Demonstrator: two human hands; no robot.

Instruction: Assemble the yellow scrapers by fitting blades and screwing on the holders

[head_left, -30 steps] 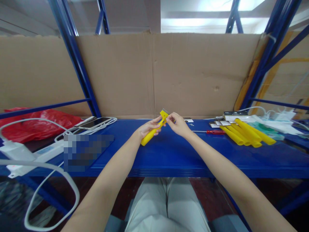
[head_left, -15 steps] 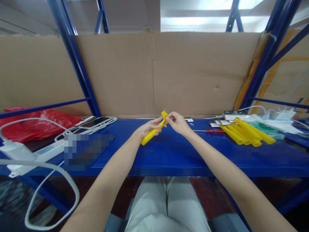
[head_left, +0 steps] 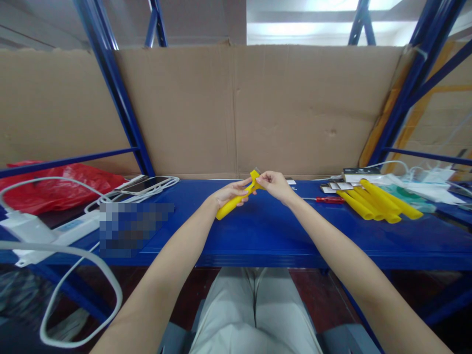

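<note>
Over the blue table (head_left: 265, 236), before cardboard (head_left: 184, 113), both hands' fingers (head_left: 241, 185) (head_left: 263, 179) grip a yellow tool (head_left: 227, 209).

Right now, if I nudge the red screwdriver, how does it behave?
The red screwdriver looks stiff, given its straight, thin shaft. Probably handle-heavy: the handle is far thicker. Likely slides readily on the glossy blue tabletop.

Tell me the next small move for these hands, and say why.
I'd probably tilt the yellow tool slightly toward the wearer with the left hand to check its head. The left hand already grips the handle, while the right hand has its fingers at the head, partly hiding it; what they pinch is too small to tell.
</note>
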